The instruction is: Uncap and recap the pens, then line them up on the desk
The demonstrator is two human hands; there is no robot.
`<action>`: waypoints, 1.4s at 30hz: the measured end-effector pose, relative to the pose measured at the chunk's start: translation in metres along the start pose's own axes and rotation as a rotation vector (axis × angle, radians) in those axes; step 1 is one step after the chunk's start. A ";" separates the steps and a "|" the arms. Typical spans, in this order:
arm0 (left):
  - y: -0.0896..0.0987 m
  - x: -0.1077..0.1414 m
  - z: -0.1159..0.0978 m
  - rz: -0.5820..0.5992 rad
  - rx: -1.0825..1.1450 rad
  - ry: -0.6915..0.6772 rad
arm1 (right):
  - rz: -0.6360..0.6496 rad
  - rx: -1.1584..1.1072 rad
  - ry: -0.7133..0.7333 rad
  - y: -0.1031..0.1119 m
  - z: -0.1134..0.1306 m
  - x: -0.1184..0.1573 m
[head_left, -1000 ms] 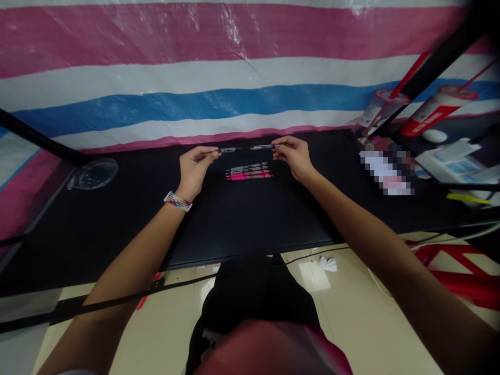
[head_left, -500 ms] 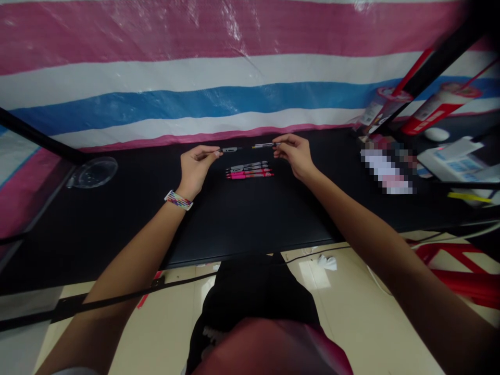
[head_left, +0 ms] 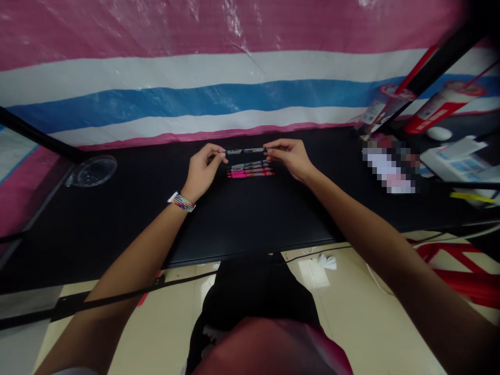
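Observation:
A black-and-grey pen [head_left: 246, 151] is held level above the back part of the black table. Its left end is pinched between the thumb and fingers of my left hand [head_left: 203, 169], with a colourful woven band on that wrist. My right hand [head_left: 291, 158] pinches the pen's other end. Just below it in view, a row of several pens lies side by side on the table: grey-and-black pens [head_left: 249, 166] at the back and pink pens [head_left: 250, 173] in front.
On the left of the black table [head_left: 250, 219] lies a clear plastic lid [head_left: 94, 171]. At the right stand two drink cups, one clear [head_left: 385, 109] and one red-and-white [head_left: 441, 107], near a white mouse [head_left: 439, 134]. A striped sheet [head_left: 195, 104] hangs behind.
My hands have come closer together. The pen's cap part and writing part, apart with a gap earlier, now meet as one pen.

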State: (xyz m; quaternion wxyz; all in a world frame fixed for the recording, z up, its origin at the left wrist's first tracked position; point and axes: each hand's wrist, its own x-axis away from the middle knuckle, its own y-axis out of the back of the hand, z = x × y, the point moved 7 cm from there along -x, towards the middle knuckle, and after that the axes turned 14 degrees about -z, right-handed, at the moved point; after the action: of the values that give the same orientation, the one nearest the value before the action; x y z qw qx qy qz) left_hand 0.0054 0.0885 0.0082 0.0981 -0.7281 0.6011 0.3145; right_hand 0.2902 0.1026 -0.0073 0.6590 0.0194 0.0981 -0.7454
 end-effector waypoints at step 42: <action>-0.006 0.003 -0.003 0.097 -0.051 0.047 | 0.000 -0.040 -0.095 -0.011 -0.008 0.008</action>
State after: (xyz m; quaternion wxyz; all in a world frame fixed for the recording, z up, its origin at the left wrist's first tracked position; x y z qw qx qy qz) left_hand 0.0126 0.0866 0.0071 0.0500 -0.7077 0.6295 0.3168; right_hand 0.2778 0.0972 -0.0153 0.6631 -0.0294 0.0816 -0.7435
